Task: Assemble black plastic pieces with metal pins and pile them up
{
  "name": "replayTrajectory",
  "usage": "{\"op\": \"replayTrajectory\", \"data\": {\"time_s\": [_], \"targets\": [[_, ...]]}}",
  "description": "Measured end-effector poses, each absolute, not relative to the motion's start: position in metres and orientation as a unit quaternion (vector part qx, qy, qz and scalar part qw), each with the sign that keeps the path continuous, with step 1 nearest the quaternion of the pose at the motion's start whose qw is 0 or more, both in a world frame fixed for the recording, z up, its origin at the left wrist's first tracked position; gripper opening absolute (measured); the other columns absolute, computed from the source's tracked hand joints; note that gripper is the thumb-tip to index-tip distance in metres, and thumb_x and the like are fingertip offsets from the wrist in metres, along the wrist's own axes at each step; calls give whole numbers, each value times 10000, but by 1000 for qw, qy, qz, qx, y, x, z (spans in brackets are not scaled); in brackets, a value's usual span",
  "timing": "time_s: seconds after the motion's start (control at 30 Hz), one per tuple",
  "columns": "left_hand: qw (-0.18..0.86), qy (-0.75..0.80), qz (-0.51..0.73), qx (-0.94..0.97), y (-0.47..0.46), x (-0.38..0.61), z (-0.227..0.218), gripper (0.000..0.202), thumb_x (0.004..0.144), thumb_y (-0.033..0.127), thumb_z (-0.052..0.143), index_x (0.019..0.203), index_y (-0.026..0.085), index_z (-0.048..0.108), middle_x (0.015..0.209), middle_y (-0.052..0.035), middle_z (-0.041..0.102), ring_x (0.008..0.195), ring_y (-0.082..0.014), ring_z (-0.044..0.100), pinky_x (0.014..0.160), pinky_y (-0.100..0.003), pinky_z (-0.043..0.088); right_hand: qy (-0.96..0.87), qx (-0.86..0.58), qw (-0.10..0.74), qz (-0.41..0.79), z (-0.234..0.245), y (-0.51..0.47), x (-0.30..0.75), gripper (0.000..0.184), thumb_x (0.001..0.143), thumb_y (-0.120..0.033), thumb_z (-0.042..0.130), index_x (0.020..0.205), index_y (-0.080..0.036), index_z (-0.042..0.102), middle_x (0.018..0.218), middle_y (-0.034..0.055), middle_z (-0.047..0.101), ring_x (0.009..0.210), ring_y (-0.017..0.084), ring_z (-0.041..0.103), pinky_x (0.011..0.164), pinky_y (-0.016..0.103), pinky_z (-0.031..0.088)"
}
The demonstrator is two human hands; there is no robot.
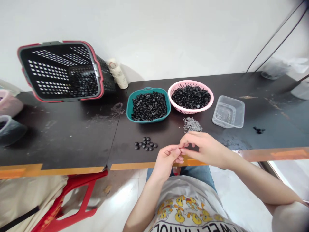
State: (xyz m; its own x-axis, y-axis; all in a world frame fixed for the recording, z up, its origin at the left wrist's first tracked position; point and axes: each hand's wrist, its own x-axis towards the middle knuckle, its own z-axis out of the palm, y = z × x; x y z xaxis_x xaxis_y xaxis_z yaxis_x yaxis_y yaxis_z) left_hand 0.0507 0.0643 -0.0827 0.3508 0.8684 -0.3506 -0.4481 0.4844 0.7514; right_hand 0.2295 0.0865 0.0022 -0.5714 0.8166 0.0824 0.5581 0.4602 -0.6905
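Note:
My left hand (169, 158) and my right hand (201, 146) meet above the table's front edge, fingertips pinched together. Whatever lies between the fingertips is too small and covered to make out. Just beyond my right hand is a loose pile of short grey metal pins (191, 125). To the left of my hands, several round black caps (146, 144) lie in a small group on the table. Behind them stands a teal basket (129, 109) full of small black parts, with a pink basket (209, 103) of round black parts beside it.
A clear plastic box (238, 120) with a few pins stands right of the pink basket. Small black pieces (259, 130) lie farther right. At the back left, a large dark basket (106, 74) lies tipped on its side, next to a white bottle (118, 74). A red stool (83, 203) stands below.

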Motion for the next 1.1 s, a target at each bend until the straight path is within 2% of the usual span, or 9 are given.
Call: {"op": "replayTrajectory", "data": {"time_s": [0.13, 0.23, 0.33, 0.5, 0.63, 0.77, 0.9, 1.03, 1.1], "targets": [[776, 395, 424, 248, 68, 47, -80, 414, 659, 475, 888, 926, 170, 806, 754, -36, 744, 540, -47, 581, 555, -153, 545, -780, -444, 226, 378, -4, 132, 257, 190, 902, -354, 666, 1024, -217, 712, 923, 33, 745, 761, 177, 652, 703, 289, 517], [776, 400, 420, 247, 69, 43, -76, 422, 657, 451, 893, 970, 180, 809, 837, -53, 758, 590, -56, 596, 588, -161, 560, -718, -620, 263, 172, -8, 181, 293, 176, 868, -242, 663, 1015, -202, 751, 910, 56, 763, 745, 207, 653, 738, 340, 503], [774, 400, 422, 249, 69, 40, -74, 423, 666, 445, 885, 982, 174, 809, 849, -62, 754, 597, -63, 593, 595, -175, 554, -725, -662, 177, 64, -11, 220, 325, 247, 820, -154, 666, 1027, -207, 789, 956, 60, 773, 831, 245, 663, 771, 357, 479], [749, 395, 456, 273, 68, 38, -77, 381, 744, 452, 828, 1003, 173, 807, 768, -31, 711, 555, -48, 559, 594, -175, 513, -769, -630, -2, 106, -8, 248, 337, 299, 820, -202, 642, 1069, -253, 800, 894, 20, 770, 757, 215, 656, 647, 304, 443], [736, 373, 487, 285, 68, 36, -79, 346, 797, 442, 788, 1021, 179, 801, 740, -15, 671, 569, -52, 546, 588, -176, 491, -781, -613, -31, 120, -8, 257, 332, 220, 800, -252, 676, 969, -260, 817, 855, 13, 773, 744, 209, 662, 651, 295, 451], [732, 362, 505, 279, 67, 35, -76, 327, 810, 432, 772, 989, 159, 794, 711, -8, 633, 577, -63, 536, 583, -185, 490, -786, -608, 28, 105, -12, 257, 334, 79, 771, -230, 708, 772, -236, 787, 833, 17, 774, 761, 216, 674, 665, 303, 467], [728, 365, 510, 275, 68, 35, -72, 322, 783, 425, 785, 964, 158, 786, 724, -7, 629, 566, -68, 527, 556, -196, 500, -759, -618, 165, 124, -15, 242, 333, 72, 825, -255, 684, 797, -219, 740, 807, 33, 765, 761, 220, 686, 718, 339, 502], [715, 376, 513, 291, 70, 35, -72, 325, 795, 428, 777, 997, 172, 784, 740, -6, 643, 564, -63, 530, 570, -197, 513, -653, -586, 376, 299, -16, 206, 307, 132, 830, -341, 725, 832, -216, 684, 795, 54, 763, 741, 220, 705, 718, 372, 568], [702, 380, 517, 308, 72, 36, -75, 330, 815, 437, 766, 1029, 187, 785, 750, -4, 653, 571, -59, 547, 589, -191, 514, -603, -531, 424, 417, -19, 181, 286, 193, 756, -340, 817, 813, -214, 682, 793, 55, 765, 701, 199, 698, 708, 366, 591]]}}
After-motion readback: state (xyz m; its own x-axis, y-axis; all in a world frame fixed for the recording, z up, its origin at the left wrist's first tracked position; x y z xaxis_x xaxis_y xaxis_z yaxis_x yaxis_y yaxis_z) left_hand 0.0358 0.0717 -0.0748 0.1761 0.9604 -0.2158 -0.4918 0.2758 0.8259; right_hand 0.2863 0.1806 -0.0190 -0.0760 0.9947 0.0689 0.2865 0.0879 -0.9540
